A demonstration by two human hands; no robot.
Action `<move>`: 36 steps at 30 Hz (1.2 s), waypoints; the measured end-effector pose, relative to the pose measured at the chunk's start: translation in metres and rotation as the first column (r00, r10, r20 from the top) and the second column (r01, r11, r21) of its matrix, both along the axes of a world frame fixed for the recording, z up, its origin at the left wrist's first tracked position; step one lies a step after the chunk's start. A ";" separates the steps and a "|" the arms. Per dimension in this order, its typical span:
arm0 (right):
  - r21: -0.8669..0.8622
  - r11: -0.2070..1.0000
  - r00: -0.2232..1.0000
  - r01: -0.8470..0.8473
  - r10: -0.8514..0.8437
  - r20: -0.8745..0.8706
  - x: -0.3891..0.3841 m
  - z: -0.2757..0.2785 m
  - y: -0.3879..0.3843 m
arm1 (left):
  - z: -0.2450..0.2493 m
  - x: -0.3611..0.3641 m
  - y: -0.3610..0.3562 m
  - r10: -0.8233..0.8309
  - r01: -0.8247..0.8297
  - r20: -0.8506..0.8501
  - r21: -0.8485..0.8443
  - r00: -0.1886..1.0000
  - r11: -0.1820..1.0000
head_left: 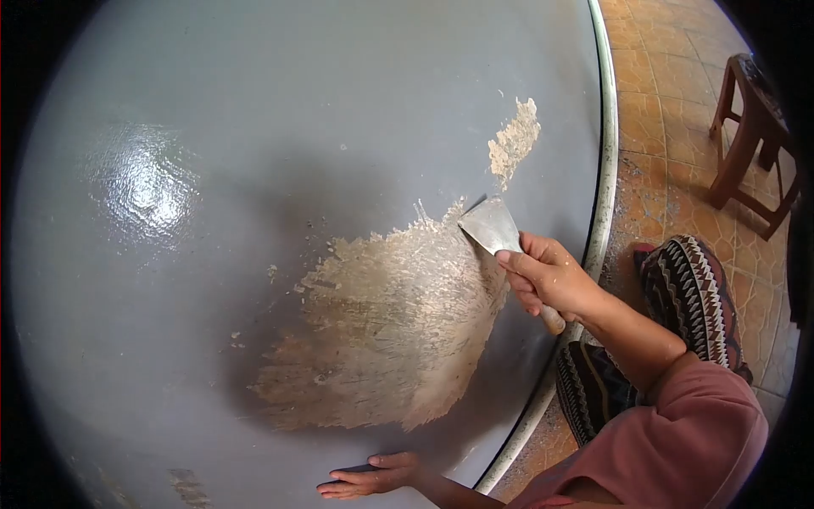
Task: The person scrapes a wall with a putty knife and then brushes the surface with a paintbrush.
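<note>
A metal scraper [492, 224] with a wide flat blade is held in my right hand [544, 276], fingers wrapped round its handle. Its blade edge meets the grey surface [407, 68] at the upper right of a large bare, scraped patch [390, 314]. Above the blade lies a smaller bare patch [515, 140] with ragged edges. Below the large patch, my left hand [370, 477] rests near the surface with its fingers stretched out and nothing in it.
A pale, speckled rim [607, 127] curves along the right side of the grey surface. Beyond it are orange floor tiles [640, 110], scattered flakes and a brown stool [746, 144] at the upper right. My patterned trouser legs [691, 288] are beside the rim.
</note>
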State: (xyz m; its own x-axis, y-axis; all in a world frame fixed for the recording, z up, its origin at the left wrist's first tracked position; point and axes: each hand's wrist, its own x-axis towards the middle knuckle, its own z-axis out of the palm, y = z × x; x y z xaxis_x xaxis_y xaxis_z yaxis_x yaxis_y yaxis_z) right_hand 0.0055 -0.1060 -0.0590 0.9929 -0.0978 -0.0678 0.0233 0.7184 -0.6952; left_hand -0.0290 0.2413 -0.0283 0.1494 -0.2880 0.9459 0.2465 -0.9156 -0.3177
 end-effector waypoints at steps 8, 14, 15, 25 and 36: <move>0.074 0.996 0.997 -0.039 0.034 0.070 0.017 0.015 -0.012 | 0.000 0.001 -0.001 0.014 -0.014 -0.003 0.024 1.000 1.000; -0.059 0.998 0.997 0.016 -0.011 0.078 0.017 0.023 0.002 | 0.002 -0.001 0.002 -0.008 0.008 0.001 0.013 1.000 1.000; 0.025 0.999 0.990 0.029 -0.032 0.134 0.027 0.033 -0.007 | 0.001 0.000 0.002 -0.011 0.011 -0.004 0.013 1.000 1.000; 0.140 0.989 0.996 -0.039 0.028 0.081 0.021 0.039 -0.011 | 0.002 0.001 -0.002 0.006 -0.006 0.012 0.013 1.000 1.000; 0.097 0.995 0.998 0.030 -0.035 0.048 0.018 0.048 -0.013 | 0.001 -0.005 -0.001 -0.014 0.013 -0.019 -0.015 1.000 1.000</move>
